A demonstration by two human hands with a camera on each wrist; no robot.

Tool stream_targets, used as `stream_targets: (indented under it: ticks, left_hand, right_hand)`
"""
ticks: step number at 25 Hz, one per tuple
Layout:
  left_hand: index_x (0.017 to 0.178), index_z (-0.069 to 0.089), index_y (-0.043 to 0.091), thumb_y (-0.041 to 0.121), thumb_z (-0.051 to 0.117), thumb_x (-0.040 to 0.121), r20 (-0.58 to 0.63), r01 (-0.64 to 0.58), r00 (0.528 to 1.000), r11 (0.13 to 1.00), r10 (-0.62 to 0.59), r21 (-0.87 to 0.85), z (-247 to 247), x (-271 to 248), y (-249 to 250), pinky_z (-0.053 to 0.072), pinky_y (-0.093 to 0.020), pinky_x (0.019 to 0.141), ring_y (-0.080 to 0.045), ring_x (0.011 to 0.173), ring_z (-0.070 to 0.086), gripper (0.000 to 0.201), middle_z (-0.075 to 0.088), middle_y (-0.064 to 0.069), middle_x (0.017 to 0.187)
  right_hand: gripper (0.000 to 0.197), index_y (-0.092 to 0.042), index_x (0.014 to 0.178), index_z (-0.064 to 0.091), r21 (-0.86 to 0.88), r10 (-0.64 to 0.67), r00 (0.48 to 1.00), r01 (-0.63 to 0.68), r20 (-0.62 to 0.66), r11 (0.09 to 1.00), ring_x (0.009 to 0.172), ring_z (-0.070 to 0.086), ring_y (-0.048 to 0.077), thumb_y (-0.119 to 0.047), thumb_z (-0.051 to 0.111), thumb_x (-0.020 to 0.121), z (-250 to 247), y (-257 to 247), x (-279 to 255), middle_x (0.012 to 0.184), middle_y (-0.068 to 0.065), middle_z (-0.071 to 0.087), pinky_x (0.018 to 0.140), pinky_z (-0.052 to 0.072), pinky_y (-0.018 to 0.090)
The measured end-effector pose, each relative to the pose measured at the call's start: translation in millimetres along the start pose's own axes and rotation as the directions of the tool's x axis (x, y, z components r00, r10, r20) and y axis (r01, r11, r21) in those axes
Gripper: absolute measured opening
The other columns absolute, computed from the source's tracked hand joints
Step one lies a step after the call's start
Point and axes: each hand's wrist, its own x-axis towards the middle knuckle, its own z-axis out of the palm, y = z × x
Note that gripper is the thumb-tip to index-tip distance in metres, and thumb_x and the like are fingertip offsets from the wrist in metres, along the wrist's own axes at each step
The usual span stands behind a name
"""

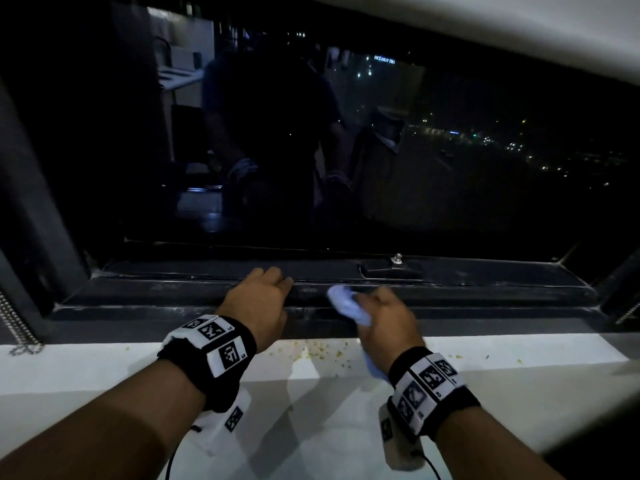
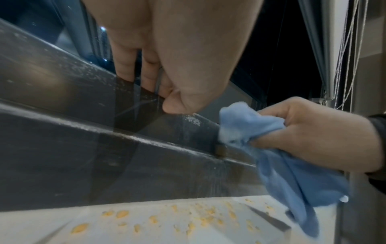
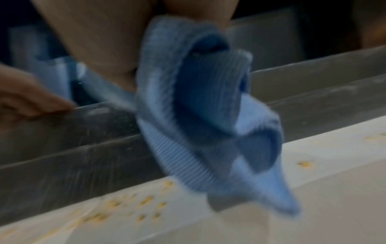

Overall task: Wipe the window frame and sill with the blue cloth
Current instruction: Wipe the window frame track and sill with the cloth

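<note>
A: First up, anything we can read? We've got black wristbands (image 1: 221, 344) on both wrists carrying white panels of square black-and-white code markers, with tiny characters beside them too small for us to make out. Up at twelve o'clock in the dark window glass (image 1: 346, 150) there's a small lit sign among the city lights, but it's too blurred to read.

B: And we've got the blue cloth (image 2: 261, 132) in play! Pale blue, ribbed weave, bunched into a wad, with a loose tail hanging down over the white sill (image 1: 104, 362).

A: Where is it exactly?

B: At about four o'clock from the left hand (image 1: 259, 299), pressed against the dusty dark window frame (image 1: 485, 296). The right hand (image 1: 384, 320) has its fingers curled tight round the wad.

A: And the left?

B: Resting on the frame's rail, fingers together and bent over the edge, holding nothing.

A: We're also seeing yellow crumbs (image 2: 123, 213) scattered on the sill at six o'clock below both hands, and a bead chain (image 1: 14, 323) hanging out at nine o'clock.
</note>
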Motion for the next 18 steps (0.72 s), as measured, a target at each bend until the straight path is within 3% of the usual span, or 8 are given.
stream_targets:
  ticks: [2, 5, 8, 9, 11, 14, 16, 18]
  left_hand:
    - [0.141, 0.03, 0.018, 0.023, 0.046, 0.088, -0.009, 0.003, 1.0, 1.0, -0.003, -0.009, 0, -1, 1, 0.04, -0.034, 0.094, -0.023, 0.117, 0.036, 0.056, 0.038, 0.0, 0.132]
    - [0.141, 0.031, 0.017, 0.023, 0.046, 0.087, -0.027, 0.001, 1.0, 1.0, -0.001, 0.012, 2, 0, 3, 0.038, -0.034, 0.095, -0.024, 0.117, 0.036, 0.056, 0.038, -0.001, 0.132]
    - [0.139, 0.034, 0.017, 0.023, 0.048, 0.086, -0.035, 0.001, 0.999, 0.999, 0.0, 0.033, 4, 4, 0, 0.037, -0.033, 0.094, -0.025, 0.116, 0.038, 0.056, 0.041, -0.002, 0.131]
    - [0.139, 0.034, 0.017, 0.023, 0.048, 0.086, -0.036, -0.004, 0.999, 1.0, 0.005, 0.03, 4, 4, -1, 0.037, -0.033, 0.094, -0.024, 0.116, 0.038, 0.056, 0.041, -0.002, 0.132]
    - [0.14, 0.033, 0.017, 0.022, 0.049, 0.086, -0.044, -0.021, 0.999, 0.999, 0.02, -0.029, 3, 1, -6, 0.037, -0.032, 0.095, -0.024, 0.118, 0.038, 0.057, 0.041, -0.002, 0.133]
    - [0.137, 0.039, 0.013, 0.021, 0.056, 0.08, -0.118, -0.064, 0.991, 0.997, 0.06, -0.033, -2, -11, -27, 0.039, -0.036, 0.098, -0.026, 0.114, 0.044, 0.06, 0.047, -0.004, 0.13]
    - [0.128, 0.05, 0.01, 0.023, 0.061, 0.072, -0.149, -0.047, 0.987, 0.997, 0.056, 0.062, -3, -17, -43, 0.043, -0.041, 0.096, -0.029, 0.104, 0.049, 0.058, 0.056, -0.008, 0.118]
    - [0.123, 0.055, 0.01, 0.022, 0.062, 0.07, -0.109, 0.0, 0.994, 0.997, 0.008, 0.08, -4, -20, -51, 0.045, -0.042, 0.091, -0.03, 0.098, 0.051, 0.055, 0.058, -0.008, 0.112]
  right_hand:
    - [0.029, -0.01, 0.113, 0.063, -0.034, 0.128, 0.989, -0.131, -0.076, 0.991, 0.095, 0.059, 0.031, -0.01, 0.055, 0.085, 5, 3, 5, 0.106, 0.014, 0.057, 0.08, 0.046, 0.031]
    - [0.028, -0.004, 0.104, 0.066, -0.004, 0.246, 0.967, -0.247, -0.071, 0.969, 0.092, 0.061, 0.037, -0.001, 0.06, 0.077, 26, -29, 9, 0.1, 0.018, 0.06, 0.08, 0.049, 0.036]
    - [0.031, -0.006, 0.08, 0.071, 0.023, 0.045, 0.998, -0.046, 0.049, 0.999, 0.067, 0.062, 0.037, 0.003, 0.074, 0.051, 43, -55, 6, 0.077, 0.017, 0.061, 0.061, 0.054, 0.038]
    - [0.031, -0.009, 0.079, 0.072, -0.01, -0.045, 0.996, 0.046, 0.081, 0.999, 0.063, 0.061, 0.036, 0.001, 0.074, 0.049, 44, -51, 6, 0.075, 0.015, 0.06, 0.057, 0.054, 0.036]
    - [0.025, -0.014, 0.086, 0.073, 0.024, -0.112, 0.991, 0.11, 0.073, 0.994, 0.067, 0.064, 0.035, -0.009, 0.066, 0.062, 31, -32, 10, 0.079, 0.014, 0.063, 0.062, 0.053, 0.034]
    - [0.022, -0.014, 0.097, 0.07, 0.015, 0.057, 0.997, -0.056, -0.046, 0.998, 0.081, 0.064, 0.033, -0.011, 0.063, 0.076, 12, -5, 11, 0.091, 0.013, 0.065, 0.071, 0.05, 0.035]
    - [0.026, -0.01, 0.091, 0.07, 0.029, 0.142, 0.986, -0.14, -0.092, 0.99, 0.077, 0.065, 0.034, -0.003, 0.07, 0.066, 18, -16, 9, 0.086, 0.014, 0.066, 0.067, 0.052, 0.036]
    - [0.031, -0.009, 0.079, 0.07, 0.066, 0.156, 0.987, -0.153, -0.039, 0.986, 0.065, 0.065, 0.035, 0.004, 0.073, 0.052, 37, -40, 10, 0.074, 0.014, 0.065, 0.056, 0.053, 0.034]
